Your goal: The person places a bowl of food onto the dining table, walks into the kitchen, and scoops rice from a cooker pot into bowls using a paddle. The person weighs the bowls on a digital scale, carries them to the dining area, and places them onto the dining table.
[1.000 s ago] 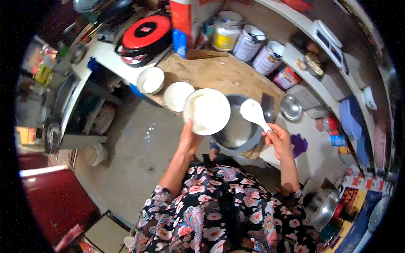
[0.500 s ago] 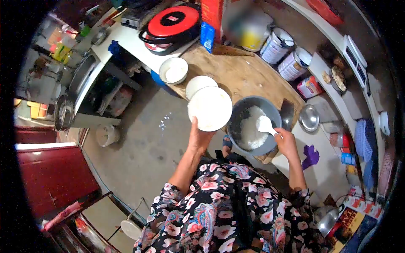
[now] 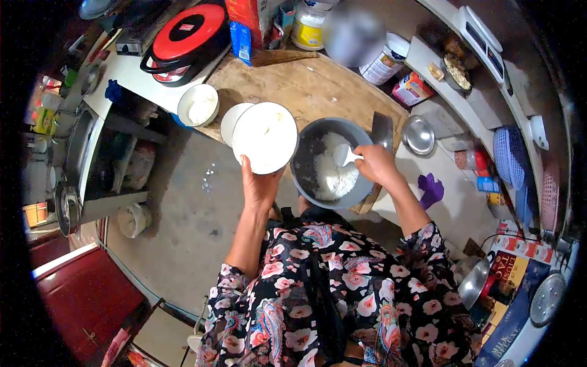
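My left hand (image 3: 262,188) is closed on a white bowl (image 3: 265,137), its inside facing me with a few small bits stuck to it. Closed round the handle of a white rice paddle (image 3: 348,156) is my right hand (image 3: 377,164). The paddle's blade is partly sunk in the white rice (image 3: 337,185) in a grey pot (image 3: 297,174). Rice fills the pot's right side, while its dark inner wall shows at the left. Partly hidden behind the held bowl is another white bowl (image 3: 228,124). Farther left, a third white bowl (image 3: 183,111) has rice in it.
The pot and bowls are at a wooden board (image 3: 275,82). A cleaver-like blade (image 3: 382,129) lies right of the pot, near a metal bowl (image 3: 419,136) and a purple cloth (image 3: 430,190). A red-lidded electric pan (image 3: 188,33) stands at the back left.
The view has swung, so everything sits farther left. The paddle's blade has gone lower into the rice, and my right hand is now over the pot's rim. My left hand still holds the bowl.
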The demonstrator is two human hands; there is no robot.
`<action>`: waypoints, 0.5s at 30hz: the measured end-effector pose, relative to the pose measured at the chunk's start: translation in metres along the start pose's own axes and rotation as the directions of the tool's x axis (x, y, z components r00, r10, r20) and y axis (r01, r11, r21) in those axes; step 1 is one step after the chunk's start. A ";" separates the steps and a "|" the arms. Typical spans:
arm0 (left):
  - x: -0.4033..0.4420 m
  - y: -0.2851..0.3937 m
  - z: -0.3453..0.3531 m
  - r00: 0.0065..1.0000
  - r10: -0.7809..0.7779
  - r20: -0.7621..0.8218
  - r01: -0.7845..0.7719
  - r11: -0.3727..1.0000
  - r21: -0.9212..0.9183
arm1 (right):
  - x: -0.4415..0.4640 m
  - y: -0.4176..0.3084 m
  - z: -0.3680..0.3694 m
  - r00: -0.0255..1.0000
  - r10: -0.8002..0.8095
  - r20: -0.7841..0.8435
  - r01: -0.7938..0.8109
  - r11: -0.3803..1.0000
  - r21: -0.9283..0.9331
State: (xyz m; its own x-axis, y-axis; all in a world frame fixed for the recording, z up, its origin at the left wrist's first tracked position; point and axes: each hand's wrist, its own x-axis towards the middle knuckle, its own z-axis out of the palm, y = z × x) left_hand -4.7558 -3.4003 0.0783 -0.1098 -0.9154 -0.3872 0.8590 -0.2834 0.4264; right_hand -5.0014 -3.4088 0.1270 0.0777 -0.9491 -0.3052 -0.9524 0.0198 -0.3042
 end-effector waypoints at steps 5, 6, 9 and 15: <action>0.008 -0.010 0.002 1.000 -0.024 -0.004 0.024 0.999 0.026 | 0.018 0.000 0.020 0.993 -0.036 0.111 0.052 0.988 -0.146; 0.008 -0.010 0.003 1.000 -0.021 0.014 0.020 0.999 0.048 | 0.020 -0.003 0.022 0.991 0.001 0.135 0.026 0.981 -0.194; 0.007 -0.009 0.004 0.999 -0.034 0.019 0.033 0.997 0.070 | 0.028 -0.014 0.029 0.983 0.015 0.182 0.027 0.974 -0.226; 0.012 -0.009 0.003 0.998 -0.066 -0.018 0.067 0.995 0.071 | 0.049 0.005 0.055 0.989 -0.004 0.144 -0.001 0.999 0.032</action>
State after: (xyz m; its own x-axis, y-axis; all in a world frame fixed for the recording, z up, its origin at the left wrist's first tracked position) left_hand -4.7664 -3.4091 0.0719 -0.1573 -0.8895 -0.4290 0.8118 -0.3638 0.4567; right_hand -4.9866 -3.4380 0.0608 0.1229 -0.8938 -0.4313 -0.9424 0.0310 -0.3329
